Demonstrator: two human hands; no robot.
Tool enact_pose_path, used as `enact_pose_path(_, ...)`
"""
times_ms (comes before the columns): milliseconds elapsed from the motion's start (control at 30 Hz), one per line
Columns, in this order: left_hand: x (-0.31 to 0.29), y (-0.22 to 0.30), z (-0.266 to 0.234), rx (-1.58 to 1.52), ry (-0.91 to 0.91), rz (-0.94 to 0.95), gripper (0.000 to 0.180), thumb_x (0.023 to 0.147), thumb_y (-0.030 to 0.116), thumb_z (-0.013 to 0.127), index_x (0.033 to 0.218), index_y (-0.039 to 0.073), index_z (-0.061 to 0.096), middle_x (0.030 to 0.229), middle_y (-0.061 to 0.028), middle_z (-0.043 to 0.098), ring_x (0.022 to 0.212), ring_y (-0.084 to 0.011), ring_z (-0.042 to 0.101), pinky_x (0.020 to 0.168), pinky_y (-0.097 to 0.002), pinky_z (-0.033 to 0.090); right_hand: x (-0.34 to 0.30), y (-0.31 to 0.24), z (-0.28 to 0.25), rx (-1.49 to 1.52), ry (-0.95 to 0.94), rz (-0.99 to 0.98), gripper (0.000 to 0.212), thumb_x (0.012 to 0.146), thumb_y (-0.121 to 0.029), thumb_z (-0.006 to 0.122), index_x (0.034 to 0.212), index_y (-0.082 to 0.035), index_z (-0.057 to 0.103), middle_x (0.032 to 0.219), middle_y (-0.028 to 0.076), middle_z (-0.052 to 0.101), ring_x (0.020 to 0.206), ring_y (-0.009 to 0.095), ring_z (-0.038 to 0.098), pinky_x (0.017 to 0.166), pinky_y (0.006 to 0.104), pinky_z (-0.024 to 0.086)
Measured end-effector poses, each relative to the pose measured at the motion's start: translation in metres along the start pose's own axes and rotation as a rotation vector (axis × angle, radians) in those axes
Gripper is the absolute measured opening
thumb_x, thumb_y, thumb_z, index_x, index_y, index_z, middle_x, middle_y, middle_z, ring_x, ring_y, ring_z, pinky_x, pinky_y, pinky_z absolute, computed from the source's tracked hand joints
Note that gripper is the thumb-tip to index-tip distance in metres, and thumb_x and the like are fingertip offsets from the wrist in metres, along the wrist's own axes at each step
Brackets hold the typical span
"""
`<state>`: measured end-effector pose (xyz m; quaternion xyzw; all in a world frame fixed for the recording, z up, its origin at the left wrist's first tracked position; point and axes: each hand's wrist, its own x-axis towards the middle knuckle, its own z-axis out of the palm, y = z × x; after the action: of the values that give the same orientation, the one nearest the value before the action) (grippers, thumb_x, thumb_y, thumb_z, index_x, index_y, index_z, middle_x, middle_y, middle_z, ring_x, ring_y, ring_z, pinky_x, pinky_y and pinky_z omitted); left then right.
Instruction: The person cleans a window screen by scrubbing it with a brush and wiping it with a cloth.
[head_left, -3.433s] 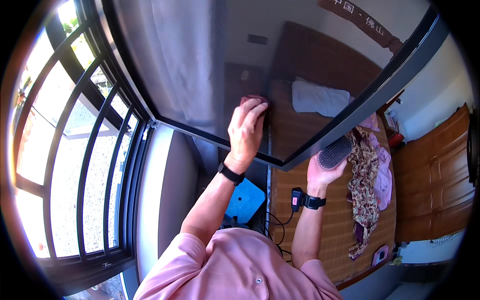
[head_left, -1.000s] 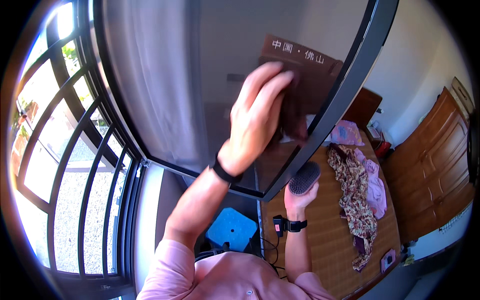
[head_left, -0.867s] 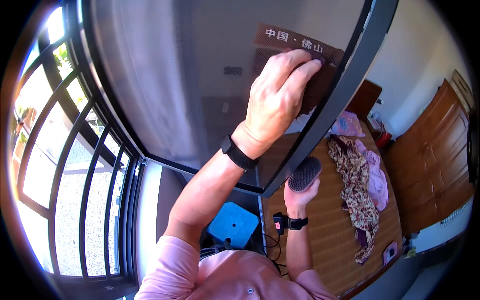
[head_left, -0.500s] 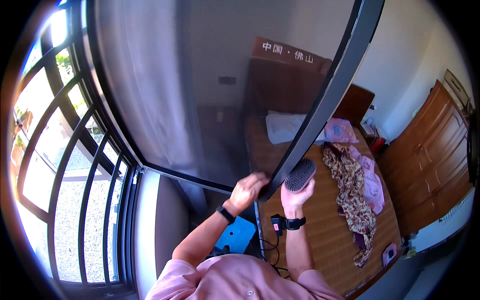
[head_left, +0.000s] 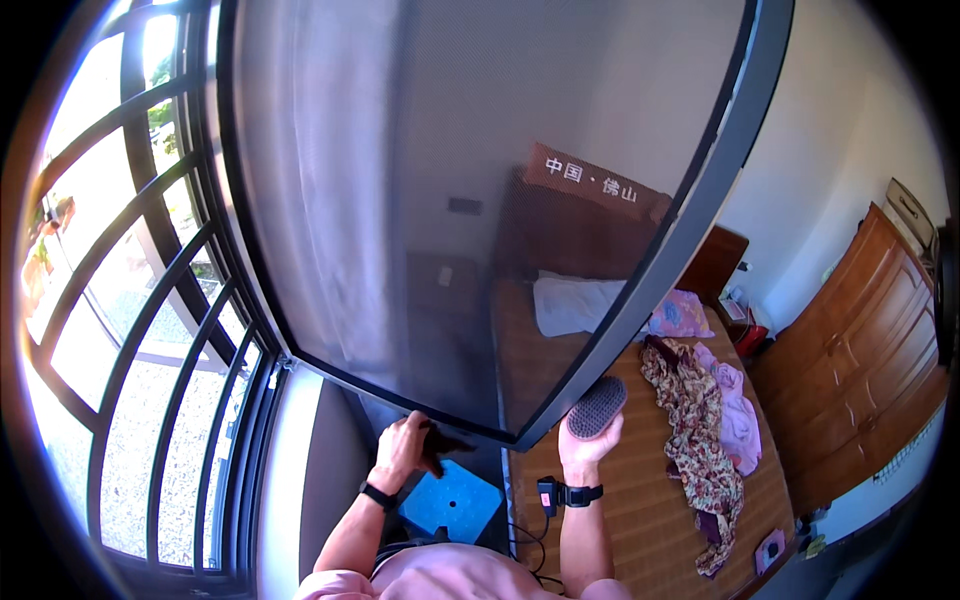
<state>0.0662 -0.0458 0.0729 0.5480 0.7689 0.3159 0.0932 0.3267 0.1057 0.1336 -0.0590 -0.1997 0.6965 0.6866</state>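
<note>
A tall dark-framed mesh screen panel [head_left: 450,300] stands tilted in front of me. My right hand [head_left: 588,452] grips an oval brush [head_left: 598,408] with dark, stubby bristles facing up, just beside the panel's lower right side rail. My left hand [head_left: 402,447] is below the panel's bottom rail, near its middle. Its fingers, in deep shade, point right and appear spread; I see nothing clearly held in them. Both wrists wear black bands, and a small black device hangs beside the right one.
A barred window [head_left: 150,330] is at the left, above a pale sill [head_left: 292,465]. Below my left hand is a blue stool [head_left: 455,505]. At the right, a bed [head_left: 625,505] holds a patterned cloth [head_left: 690,430] and a lilac garment [head_left: 735,410], with a wooden wardrobe [head_left: 860,340] beyond.
My left hand has moved left and down, away from the panel's lower right corner. My right hand and the brush sit lower in view. The panel and room have shifted as the view moved.
</note>
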Motion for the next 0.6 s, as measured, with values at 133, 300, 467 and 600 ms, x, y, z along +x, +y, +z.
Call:
enact_pose_path(133, -0.014, -0.021, -0.011, -1.070, -0.149, -0.507, 0.035, 0.083, 0.004, 0.080, 0.112, -0.002, 0.062, 0.097, -0.0081, 0.070, 0.087, -0.0184, 0.068, 0.076, -0.0327, 0.058, -0.002, -0.006, -0.007, -0.066, -0.088, 0.008, 0.041, 0.098, -0.041, 0.053, 0.123, -0.011, 0.065, 0.123, 0.003, 0.068, 0.115, 0.021, 0.062, 0.103, 0.0385, 0.046)
enact_pose_path(300, -0.029, -0.020, -0.005, -1.534, -0.150, -0.555, 0.019, 0.088, -0.001, 0.072, 0.107, 0.001, 0.068, 0.094, -0.0074, 0.071, 0.085, -0.0155, 0.068, 0.074, -0.0309, 0.059, 0.000, -0.008, -0.003, -0.032, -0.057, -0.018, 0.045, 0.097, -0.043, 0.052, 0.127, -0.011, 0.062, 0.125, 0.004, 0.066, 0.115, 0.021, 0.061, 0.101, 0.0383, 0.048)
enact_pose_path(467, 0.001, 0.011, -0.054, -1.600, 0.451, -0.403, 0.015, 0.093, 0.007, 0.069, 0.106, 0.001, 0.069, 0.100, -0.0062, 0.072, 0.092, -0.0154, 0.069, 0.082, -0.0314, 0.056, -0.002, -0.005, 0.007, -0.031, 0.030, -0.007, 0.047, 0.097, -0.043, 0.050, 0.127, -0.008, 0.061, 0.124, 0.006, 0.066, 0.114, 0.022, 0.061, 0.099, 0.0387, 0.049)
enact_pose_path(600, 0.073, 0.068, -0.123, -1.423, 0.911, 0.137, 0.025, 0.092, 0.001, 0.067, 0.117, 0.001, 0.070, 0.127, -0.0104, 0.066, 0.117, -0.0207, 0.062, 0.103, -0.0351, 0.049, 0.000, -0.012, 0.000, -0.042, 0.011, -0.030, 0.049, 0.098, -0.043, 0.050, 0.129, -0.008, 0.059, 0.126, 0.006, 0.065, 0.116, 0.023, 0.060, 0.099, 0.0388, 0.049)
